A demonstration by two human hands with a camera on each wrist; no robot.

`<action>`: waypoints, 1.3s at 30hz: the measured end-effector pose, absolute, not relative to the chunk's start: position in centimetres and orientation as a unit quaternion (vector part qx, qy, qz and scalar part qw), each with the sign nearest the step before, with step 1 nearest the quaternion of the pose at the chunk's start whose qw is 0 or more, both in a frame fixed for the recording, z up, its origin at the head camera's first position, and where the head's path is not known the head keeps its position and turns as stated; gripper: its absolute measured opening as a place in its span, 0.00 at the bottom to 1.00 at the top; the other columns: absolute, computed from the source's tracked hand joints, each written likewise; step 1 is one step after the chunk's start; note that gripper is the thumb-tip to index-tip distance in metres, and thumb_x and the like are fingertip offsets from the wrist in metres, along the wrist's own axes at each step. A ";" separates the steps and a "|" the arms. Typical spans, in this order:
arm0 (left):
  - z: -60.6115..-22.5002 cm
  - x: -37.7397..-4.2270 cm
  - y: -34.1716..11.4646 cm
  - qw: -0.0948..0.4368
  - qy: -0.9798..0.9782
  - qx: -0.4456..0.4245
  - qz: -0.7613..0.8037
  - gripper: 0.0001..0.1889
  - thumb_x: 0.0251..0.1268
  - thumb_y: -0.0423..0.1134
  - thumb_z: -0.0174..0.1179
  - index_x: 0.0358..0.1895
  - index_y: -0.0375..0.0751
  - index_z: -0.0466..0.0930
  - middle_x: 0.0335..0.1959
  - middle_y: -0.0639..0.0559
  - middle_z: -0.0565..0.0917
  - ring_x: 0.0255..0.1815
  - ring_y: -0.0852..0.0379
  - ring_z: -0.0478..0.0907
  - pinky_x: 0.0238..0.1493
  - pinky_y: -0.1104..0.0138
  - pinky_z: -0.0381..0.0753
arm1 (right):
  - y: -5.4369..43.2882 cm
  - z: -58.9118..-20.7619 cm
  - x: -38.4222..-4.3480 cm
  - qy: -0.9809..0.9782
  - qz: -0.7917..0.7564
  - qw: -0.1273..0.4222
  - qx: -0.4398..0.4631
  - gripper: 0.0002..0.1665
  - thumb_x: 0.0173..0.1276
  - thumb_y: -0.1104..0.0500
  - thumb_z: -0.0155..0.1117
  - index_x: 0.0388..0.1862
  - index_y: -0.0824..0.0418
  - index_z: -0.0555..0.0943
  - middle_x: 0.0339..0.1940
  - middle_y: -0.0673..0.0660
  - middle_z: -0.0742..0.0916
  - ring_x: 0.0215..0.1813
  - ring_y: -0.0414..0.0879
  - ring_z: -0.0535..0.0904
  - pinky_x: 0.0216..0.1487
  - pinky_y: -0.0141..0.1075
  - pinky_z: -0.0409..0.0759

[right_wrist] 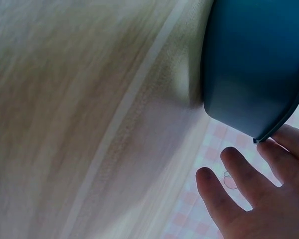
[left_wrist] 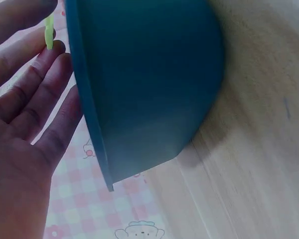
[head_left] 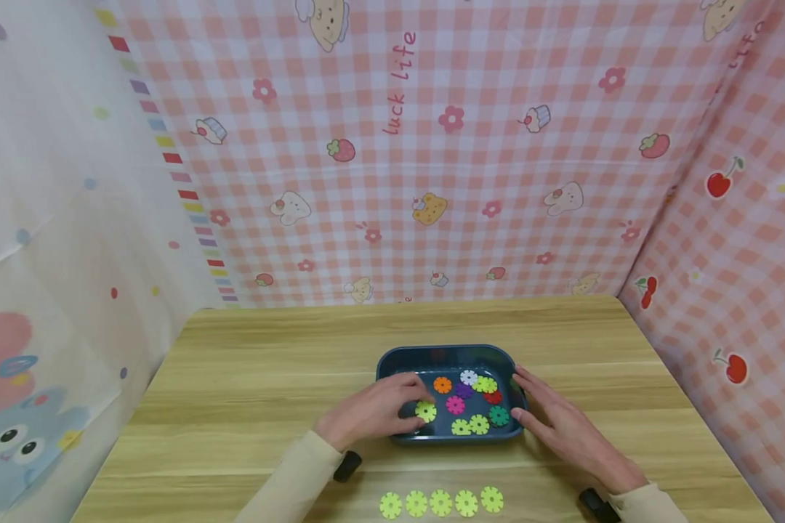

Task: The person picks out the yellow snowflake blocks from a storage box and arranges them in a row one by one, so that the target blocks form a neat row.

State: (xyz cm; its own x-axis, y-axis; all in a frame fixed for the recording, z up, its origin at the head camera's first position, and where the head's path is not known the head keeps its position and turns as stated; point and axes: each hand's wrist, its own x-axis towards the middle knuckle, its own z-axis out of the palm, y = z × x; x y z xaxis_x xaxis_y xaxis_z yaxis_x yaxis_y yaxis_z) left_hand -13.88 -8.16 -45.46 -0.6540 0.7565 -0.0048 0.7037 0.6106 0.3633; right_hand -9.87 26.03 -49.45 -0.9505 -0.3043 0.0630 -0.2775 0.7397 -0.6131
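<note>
Yellow-green disc (head_left: 425, 412) pinched in left hand (head_left: 381, 410) over dark-blue tray (head_left: 402, 360), right hand (head_left: 565, 428) touching tray's rim, fingers apart, five matching discs (head_left: 441, 503) rowed on bench (head_left: 268, 363)

Head cam: high, set back, facing forward and down over table (head_left: 268, 378), tray (head_left: 445, 440), left hand (head_left: 381, 408), right hand (head_left: 562, 425) and the cloth (head_left: 432, 160) behind. Wrist cams: low, close, both rolled sideways at tray's outer wall. All three share tray, table, cloth; wrist pics murky, can't pin exact angles.
</note>
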 end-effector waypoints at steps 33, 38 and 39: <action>-44.2 -9.3 -12.0 0.033 0.890 0.405 0.206 0.16 0.69 0.47 0.70 0.57 0.49 0.87 0.52 0.61 0.82 0.51 0.66 0.78 0.56 0.71 0.81 | 26.0 -49.6 -9.9 0.930 -0.332 0.024 -0.157 0.39 0.81 0.45 0.59 0.82 0.62 0.64 0.84 0.62 0.62 0.80 0.67 0.60 0.72 0.69 0.63; -44.3 -8.7 -12.5 0.047 0.899 0.385 0.201 0.16 0.70 0.47 0.70 0.57 0.50 0.87 0.52 0.62 0.82 0.53 0.65 0.78 0.60 0.67 0.81 | 26.1 -49.6 -9.9 0.931 -0.326 0.018 -0.160 0.39 0.81 0.45 0.59 0.81 0.62 0.64 0.84 0.62 0.63 0.80 0.67 0.60 0.71 0.69 0.64; -44.4 -8.5 -12.6 0.049 0.901 0.382 0.200 0.16 0.70 0.47 0.70 0.57 0.50 0.87 0.52 0.62 0.82 0.54 0.65 0.78 0.60 0.66 0.81 | 26.1 -49.6 -9.8 0.931 -0.326 0.015 -0.161 0.39 0.81 0.45 0.59 0.81 0.62 0.64 0.84 0.62 0.63 0.80 0.67 0.61 0.71 0.69 0.64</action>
